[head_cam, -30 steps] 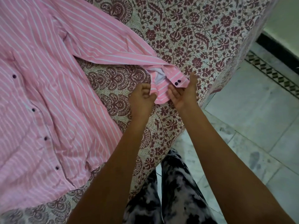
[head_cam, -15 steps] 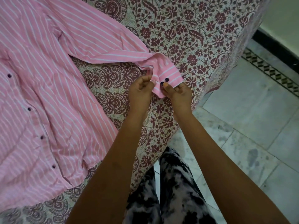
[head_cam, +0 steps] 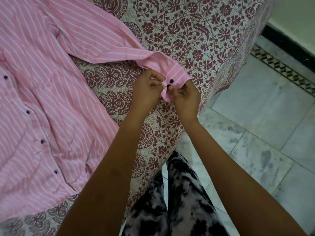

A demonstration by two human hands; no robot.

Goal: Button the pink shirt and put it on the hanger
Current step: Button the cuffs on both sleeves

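Note:
A pink shirt [head_cam: 44,103] with white stripes lies spread on the bed, its front closed by a row of dark buttons. One sleeve stretches right to its cuff [head_cam: 175,74] near the bed's corner. The cuff carries two dark buttons [head_cam: 171,81]. My left hand [head_cam: 146,87] pinches the cuff's left edge. My right hand [head_cam: 186,95] pinches the cuff's right part, thumb at the lower button. No hanger is in view.
The bed wears a cream sheet [head_cam: 196,31] printed with maroon flowers; its corner drops off at the right. Grey marble floor [head_cam: 264,125] with a patterned border strip lies beyond. My legs in black-and-white trousers [head_cam: 179,201] stand against the bed's edge.
The cuff lay flat and open a second ago, my right hand flat under it. Both hands have since folded it over and now pinch it together at the lower button.

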